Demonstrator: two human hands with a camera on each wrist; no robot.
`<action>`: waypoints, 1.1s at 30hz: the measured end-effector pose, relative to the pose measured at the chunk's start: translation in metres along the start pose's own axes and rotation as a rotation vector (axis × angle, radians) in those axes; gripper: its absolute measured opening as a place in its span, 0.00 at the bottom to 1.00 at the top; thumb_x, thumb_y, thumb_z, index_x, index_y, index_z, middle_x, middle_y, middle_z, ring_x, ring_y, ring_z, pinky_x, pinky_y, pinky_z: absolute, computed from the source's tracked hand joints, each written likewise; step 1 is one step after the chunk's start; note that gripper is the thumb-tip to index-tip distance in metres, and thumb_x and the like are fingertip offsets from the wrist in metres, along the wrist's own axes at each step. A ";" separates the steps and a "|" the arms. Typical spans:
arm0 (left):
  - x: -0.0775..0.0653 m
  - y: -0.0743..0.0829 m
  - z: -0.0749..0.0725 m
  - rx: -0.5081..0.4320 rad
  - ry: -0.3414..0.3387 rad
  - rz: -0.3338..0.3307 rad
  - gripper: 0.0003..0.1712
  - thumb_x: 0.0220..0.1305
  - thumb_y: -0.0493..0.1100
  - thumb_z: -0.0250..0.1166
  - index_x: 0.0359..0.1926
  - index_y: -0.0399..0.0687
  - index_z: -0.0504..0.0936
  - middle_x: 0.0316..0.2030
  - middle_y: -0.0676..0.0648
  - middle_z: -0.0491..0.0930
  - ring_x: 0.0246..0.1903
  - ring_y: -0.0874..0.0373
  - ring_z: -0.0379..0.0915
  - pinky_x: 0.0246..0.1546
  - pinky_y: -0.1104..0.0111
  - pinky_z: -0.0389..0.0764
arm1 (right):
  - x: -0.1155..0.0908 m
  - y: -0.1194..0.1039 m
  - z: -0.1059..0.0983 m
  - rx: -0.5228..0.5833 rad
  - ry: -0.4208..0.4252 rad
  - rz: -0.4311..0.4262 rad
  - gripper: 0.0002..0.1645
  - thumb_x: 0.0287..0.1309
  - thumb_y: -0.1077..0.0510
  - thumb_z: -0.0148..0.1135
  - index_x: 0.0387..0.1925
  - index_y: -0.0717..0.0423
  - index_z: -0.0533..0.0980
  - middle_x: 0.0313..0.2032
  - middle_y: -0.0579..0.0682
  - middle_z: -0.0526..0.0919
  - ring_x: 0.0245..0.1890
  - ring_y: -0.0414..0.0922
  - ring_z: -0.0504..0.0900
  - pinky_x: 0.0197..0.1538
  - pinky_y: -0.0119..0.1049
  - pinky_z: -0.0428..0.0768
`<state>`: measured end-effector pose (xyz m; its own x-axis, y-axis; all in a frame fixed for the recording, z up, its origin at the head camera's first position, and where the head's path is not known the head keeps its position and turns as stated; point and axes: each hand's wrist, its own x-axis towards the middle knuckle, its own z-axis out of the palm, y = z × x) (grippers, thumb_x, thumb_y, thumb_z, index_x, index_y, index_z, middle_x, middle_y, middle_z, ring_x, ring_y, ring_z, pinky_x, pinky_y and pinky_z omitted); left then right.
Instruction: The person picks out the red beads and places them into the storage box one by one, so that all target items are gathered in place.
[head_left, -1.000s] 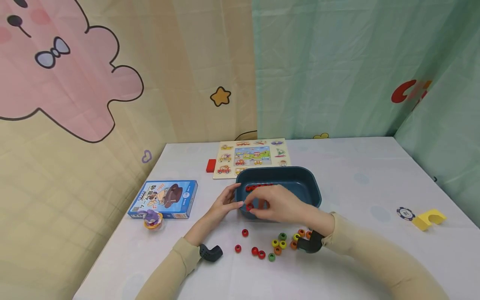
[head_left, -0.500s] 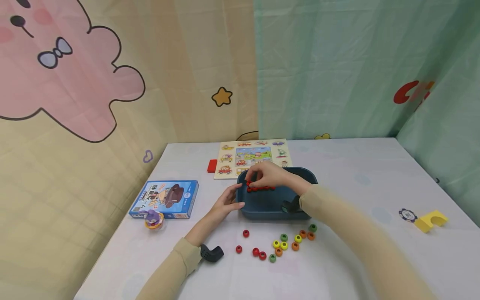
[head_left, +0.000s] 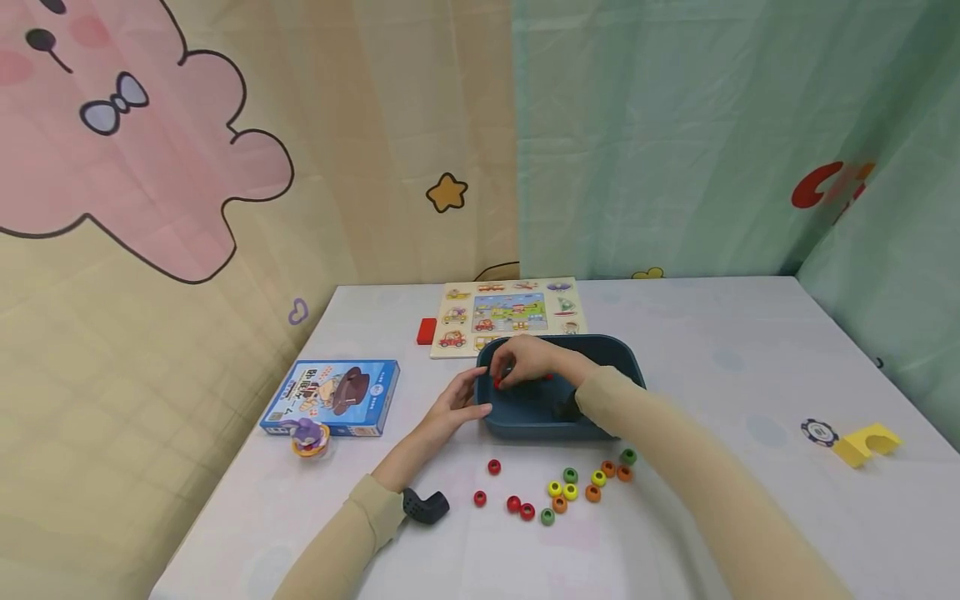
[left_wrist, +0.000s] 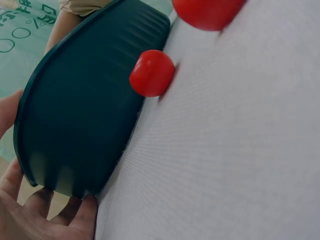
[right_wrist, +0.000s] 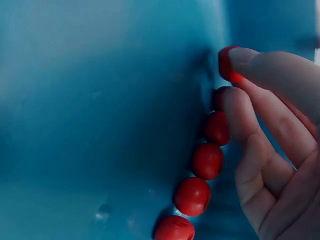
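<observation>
My left hand (head_left: 457,402) holds the left end of a dark teal plastic bin (head_left: 525,432), its thumb by the front rim and the other fingers against the end wall. Inside the bin, my right hand (head_left: 525,358) pinches a red bead (right_wrist: 227,63) between thumb and finger. Just below that bead in the right wrist view, several red beads (right_wrist: 207,161) line up end to end along the bin floor. In front of the bin lie loose red beads (head_left: 494,467), with yellow beads (head_left: 570,492), orange beads (head_left: 592,493) and green beads (head_left: 570,475) to their right.
Behind the bin lie a wooden picture puzzle board (head_left: 450,321) and a red block (head_left: 426,332). At the left are a blue box (head_left: 330,396) and a small purple toy figure (head_left: 307,435). A chip (head_left: 819,432) and a yellow arch block (head_left: 866,444) lie far right.
My right hand has moved from the bin's front-left corner back to the row inside, carrying a red bead, and has lowered it there. The left hand keeps its place.
</observation>
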<state>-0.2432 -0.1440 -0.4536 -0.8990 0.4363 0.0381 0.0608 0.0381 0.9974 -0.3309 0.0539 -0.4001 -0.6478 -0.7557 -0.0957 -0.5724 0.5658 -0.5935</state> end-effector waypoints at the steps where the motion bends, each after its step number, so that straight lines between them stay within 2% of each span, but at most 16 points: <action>1: 0.000 0.000 0.000 0.001 -0.001 -0.001 0.35 0.57 0.41 0.61 0.64 0.57 0.57 0.66 0.51 0.52 0.64 0.55 0.46 0.61 0.61 0.54 | 0.000 0.001 0.002 -0.015 -0.007 0.001 0.11 0.46 0.57 0.67 0.35 0.50 0.79 0.31 0.39 0.80 0.31 0.35 0.77 0.36 0.29 0.76; 6: 0.000 -0.001 0.000 0.002 -0.003 0.007 0.35 0.57 0.42 0.62 0.64 0.56 0.57 0.66 0.50 0.52 0.64 0.53 0.45 0.61 0.59 0.54 | 0.001 0.003 0.007 -0.020 -0.020 0.010 0.11 0.46 0.59 0.67 0.35 0.50 0.79 0.32 0.40 0.81 0.33 0.35 0.77 0.36 0.29 0.77; 11: 0.000 -0.003 0.001 0.005 0.006 0.011 0.36 0.54 0.46 0.64 0.63 0.58 0.59 0.65 0.52 0.53 0.64 0.55 0.46 0.61 0.59 0.54 | -0.006 -0.001 -0.003 0.031 0.034 -0.016 0.13 0.47 0.59 0.65 0.39 0.51 0.79 0.35 0.41 0.81 0.36 0.35 0.78 0.39 0.30 0.77; 16: 0.001 -0.001 0.002 0.001 0.010 0.001 0.33 0.56 0.43 0.61 0.62 0.61 0.60 0.64 0.54 0.55 0.63 0.58 0.49 0.61 0.59 0.54 | -0.032 -0.022 -0.028 0.111 0.144 -0.118 0.14 0.51 0.57 0.63 0.41 0.53 0.79 0.37 0.42 0.81 0.36 0.36 0.78 0.41 0.32 0.77; 19: 0.002 -0.001 0.001 0.007 0.012 -0.011 0.32 0.57 0.41 0.60 0.62 0.62 0.60 0.64 0.55 0.55 0.63 0.59 0.49 0.61 0.60 0.54 | -0.058 -0.039 -0.031 0.184 0.161 -0.185 0.14 0.52 0.55 0.62 0.42 0.53 0.78 0.37 0.42 0.81 0.35 0.39 0.79 0.39 0.33 0.78; 22: 0.002 -0.001 0.000 0.013 0.011 -0.003 0.33 0.57 0.42 0.61 0.62 0.62 0.60 0.64 0.55 0.56 0.62 0.60 0.50 0.61 0.61 0.54 | -0.084 -0.053 -0.018 0.208 0.153 -0.257 0.13 0.53 0.53 0.61 0.41 0.49 0.78 0.36 0.40 0.80 0.31 0.40 0.78 0.32 0.32 0.78; 27: 0.002 -0.003 0.000 0.027 0.017 0.019 0.34 0.55 0.44 0.62 0.62 0.61 0.60 0.64 0.54 0.57 0.62 0.59 0.51 0.60 0.61 0.56 | -0.115 -0.062 0.028 0.205 0.068 -0.382 0.12 0.54 0.52 0.60 0.41 0.47 0.78 0.37 0.41 0.81 0.29 0.34 0.76 0.25 0.29 0.74; 29: 0.002 -0.003 0.000 0.027 0.023 0.019 0.34 0.56 0.43 0.62 0.62 0.60 0.60 0.64 0.54 0.56 0.62 0.58 0.50 0.60 0.61 0.56 | -0.120 -0.060 0.046 0.216 0.039 -0.395 0.12 0.53 0.54 0.61 0.42 0.49 0.78 0.37 0.43 0.81 0.31 0.32 0.76 0.25 0.27 0.75; 33: 0.002 -0.002 0.000 0.020 0.033 0.001 0.34 0.57 0.40 0.61 0.63 0.58 0.60 0.64 0.55 0.56 0.63 0.59 0.50 0.61 0.61 0.55 | -0.123 -0.055 0.073 0.198 0.044 -0.346 0.15 0.51 0.52 0.63 0.42 0.50 0.77 0.38 0.42 0.81 0.33 0.32 0.76 0.27 0.26 0.75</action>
<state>-0.2456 -0.1431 -0.4559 -0.9128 0.4062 0.0418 0.0704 0.0557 0.9960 -0.1831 0.0920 -0.4139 -0.4576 -0.8730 0.1687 -0.6551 0.2028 -0.7278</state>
